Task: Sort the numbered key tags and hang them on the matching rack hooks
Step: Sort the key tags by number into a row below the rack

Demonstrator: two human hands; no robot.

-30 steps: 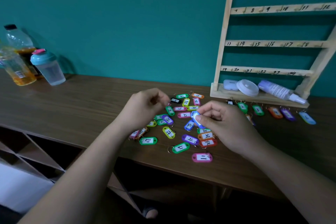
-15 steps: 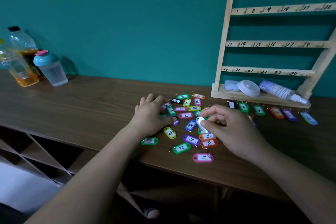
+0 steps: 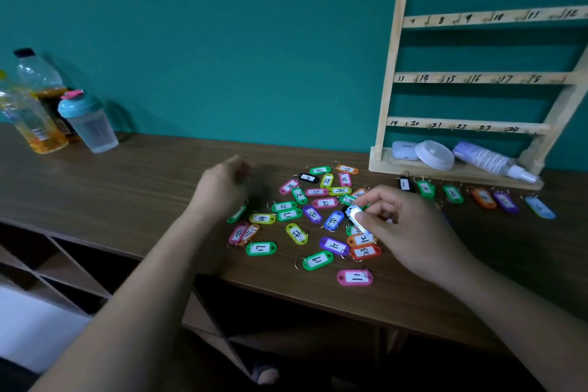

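Pink tag (image 3: 354,277) lies nearest the table edge (image 3: 318,297).

Home-like room, teal wall (image 3: 222,41), wooden desk (image 3: 127,181)

The left grip (image 3: 220,191) was smeared by motion, so its fingers could not be read. It hid the upper end of a green plastic key tag (image 3: 237,214) at the pile's nine o'clock. The right grip (image 3: 410,226) covered the number on the pale blue plastic key tag (image 3: 356,215) it pinched. The pale wooden numbered rack (image 3: 389,89) was cut off at twelve and three o'clock, and the clear plastic bottle of yellow liquid (image 3: 38,134) at nine.
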